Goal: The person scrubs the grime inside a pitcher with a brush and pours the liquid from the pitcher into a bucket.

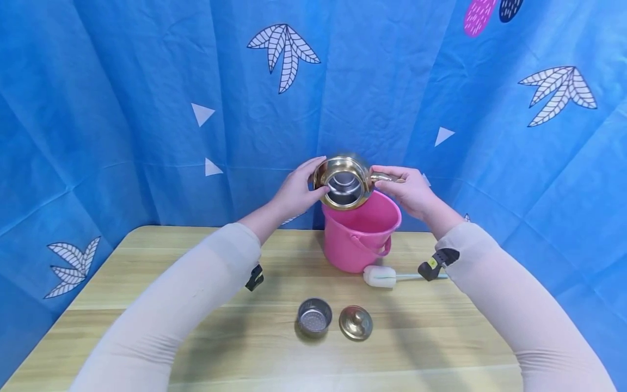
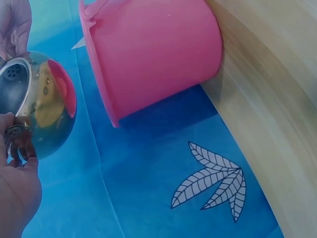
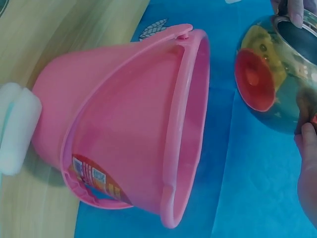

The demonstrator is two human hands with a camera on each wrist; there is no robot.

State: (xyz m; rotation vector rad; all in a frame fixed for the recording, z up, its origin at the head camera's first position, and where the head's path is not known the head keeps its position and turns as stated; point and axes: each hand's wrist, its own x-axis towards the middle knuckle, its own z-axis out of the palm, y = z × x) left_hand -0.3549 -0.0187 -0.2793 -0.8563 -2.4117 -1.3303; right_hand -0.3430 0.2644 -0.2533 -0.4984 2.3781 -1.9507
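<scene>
Above the pink bucket [image 1: 349,247], both hands hold a shiny gold teapot [image 1: 342,163] tipped on its side, its round lidless mouth facing me and its metal inside showing. My left hand [image 1: 300,190] grips the body on the left, thumb over the edge of the mouth. On the other side my right hand [image 1: 410,191] pinches the narrow gold part that juts out from the pot. Both wrist views show the pot's belly reflecting the bucket. A perforated metal strainer cup [image 1: 314,317] and a gold knobbed lid [image 1: 356,322] lie nearer on the table.
A white sponge brush [image 1: 380,276] with a pale blue stick lies in front of the bucket. The bucket stands near the back edge of the wooden table [image 1: 161,267], its handle hanging down in front. A blue patterned curtain [image 1: 161,98] hangs behind.
</scene>
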